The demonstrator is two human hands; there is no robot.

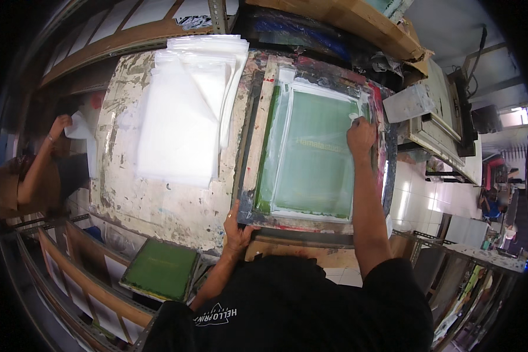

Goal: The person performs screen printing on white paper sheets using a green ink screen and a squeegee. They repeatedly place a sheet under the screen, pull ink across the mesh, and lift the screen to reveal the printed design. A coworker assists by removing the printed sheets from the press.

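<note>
In front of me lies a silk-screen frame point(266, 126) with green mesh point(320, 170), its inner borders smeared white. At its near left corner, my left hand point(238, 233) grips the wooden edge, fingers bent around it. My right hand point(362, 138) rests over the mesh's right side, closed on a small white piece point(353, 117). That piece is mostly hidden by the fingers, so its kind cannot be told. Left of the frame, a loose stack of thin white sheets point(182, 117) lies on the paint-stained table point(123, 158).
At the left, another person's hand point(61, 125) holds a white sheet point(81, 132). A green screen point(161, 268) lies below the table's near edge, beside wooden racks point(88, 273). A clear plastic container point(409, 103) stands right of the frame. Cardboard point(346, 26) lies along the far side.
</note>
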